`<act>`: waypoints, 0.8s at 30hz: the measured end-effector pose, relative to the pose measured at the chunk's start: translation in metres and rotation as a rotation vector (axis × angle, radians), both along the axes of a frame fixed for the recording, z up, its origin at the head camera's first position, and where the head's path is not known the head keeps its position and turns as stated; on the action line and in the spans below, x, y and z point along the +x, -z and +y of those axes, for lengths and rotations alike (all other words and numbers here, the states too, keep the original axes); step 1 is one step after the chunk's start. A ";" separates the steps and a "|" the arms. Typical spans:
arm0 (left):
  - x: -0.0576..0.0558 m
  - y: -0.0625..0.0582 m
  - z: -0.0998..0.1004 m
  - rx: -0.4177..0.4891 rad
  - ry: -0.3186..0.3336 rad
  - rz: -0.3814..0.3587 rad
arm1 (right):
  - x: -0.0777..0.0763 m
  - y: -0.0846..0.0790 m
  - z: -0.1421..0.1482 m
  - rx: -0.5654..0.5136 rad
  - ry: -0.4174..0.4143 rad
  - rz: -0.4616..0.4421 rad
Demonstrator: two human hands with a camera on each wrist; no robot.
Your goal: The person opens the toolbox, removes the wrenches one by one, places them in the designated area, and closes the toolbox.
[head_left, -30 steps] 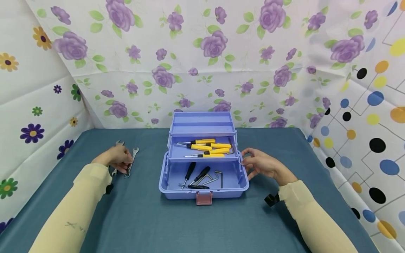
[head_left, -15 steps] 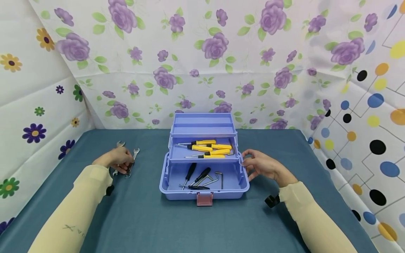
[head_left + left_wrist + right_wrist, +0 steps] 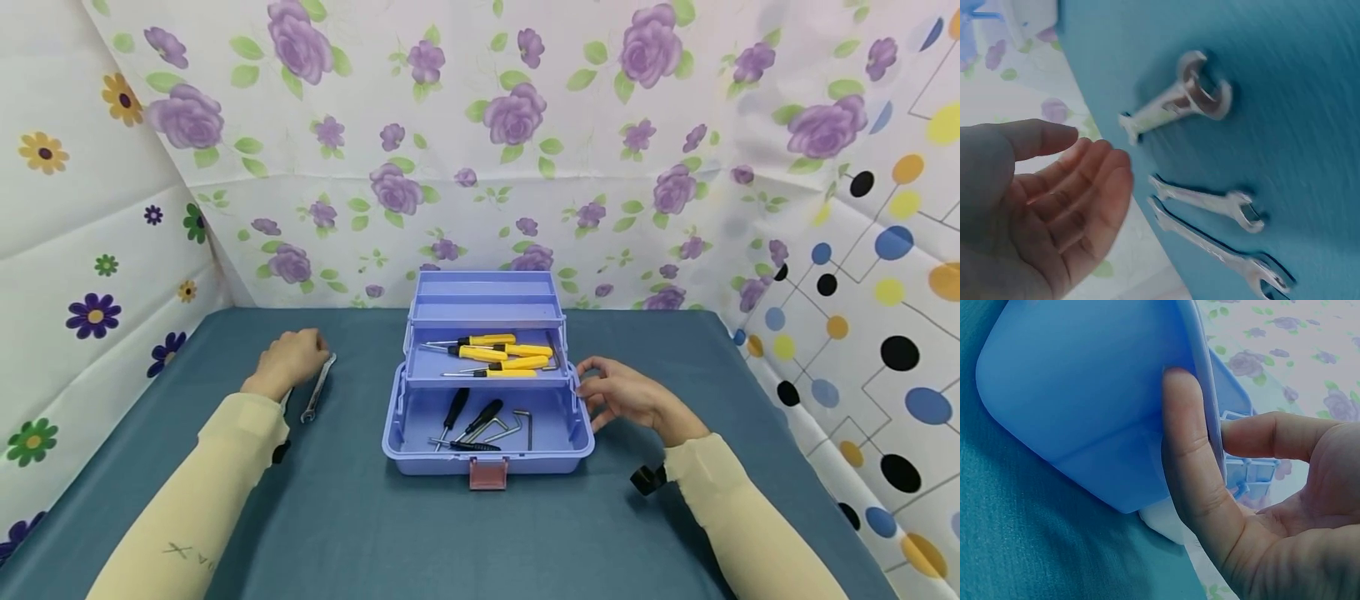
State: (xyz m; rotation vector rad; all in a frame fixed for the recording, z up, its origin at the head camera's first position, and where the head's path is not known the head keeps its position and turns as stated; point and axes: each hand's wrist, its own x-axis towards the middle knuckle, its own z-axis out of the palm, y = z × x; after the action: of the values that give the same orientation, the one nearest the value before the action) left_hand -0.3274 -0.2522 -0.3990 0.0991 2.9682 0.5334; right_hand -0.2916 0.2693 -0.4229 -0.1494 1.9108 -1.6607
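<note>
My left hand (image 3: 291, 362) is over the left of the table with relaxed, slightly bent fingers and nothing in its grasp. Three silver wrenches lie near it in the left wrist view: a wider one (image 3: 1175, 103) and two slimmer ones, a shorter wrench (image 3: 1200, 198) and a longer wrench (image 3: 1210, 247). The head view shows one wrench (image 3: 318, 390) right of the hand; the hand hides most of the others. With thumb and finger, my right hand (image 3: 626, 398) pinches the right side rim of an opened blue toolbox (image 3: 438, 464).
Yellow-handled screwdrivers (image 3: 517, 363) lie in the toolbox's raised tray. In its bottom are black-handled screwdrivers (image 3: 483, 414) and hex keys (image 3: 529, 429). A pink latch (image 3: 487, 475) hangs at the front. Patterned cloth (image 3: 465, 133) hangs behind the table and along both sides.
My left hand has come away from the right-hand wrench and moved up toward the back of the table, leaving that wrench lying there. My right hand keeps its pinch on the toolbox rim.
</note>
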 end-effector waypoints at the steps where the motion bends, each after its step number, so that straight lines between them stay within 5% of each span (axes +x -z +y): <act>1: 0.000 -0.001 0.003 0.020 0.004 0.015 | 0.000 0.000 0.000 0.001 0.004 -0.003; 13: -0.009 -0.009 0.035 0.552 0.036 0.011 | -0.001 0.003 0.001 -0.002 0.003 0.000; 24: -0.012 -0.010 0.062 0.718 0.001 0.006 | -0.001 0.001 0.000 0.026 0.004 -0.003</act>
State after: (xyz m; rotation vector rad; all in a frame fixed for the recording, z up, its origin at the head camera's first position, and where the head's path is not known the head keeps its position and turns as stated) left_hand -0.3392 -0.1905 -0.3892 0.1637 2.6211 1.5594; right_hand -0.2922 0.2690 -0.4243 -0.1330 1.9315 -1.6367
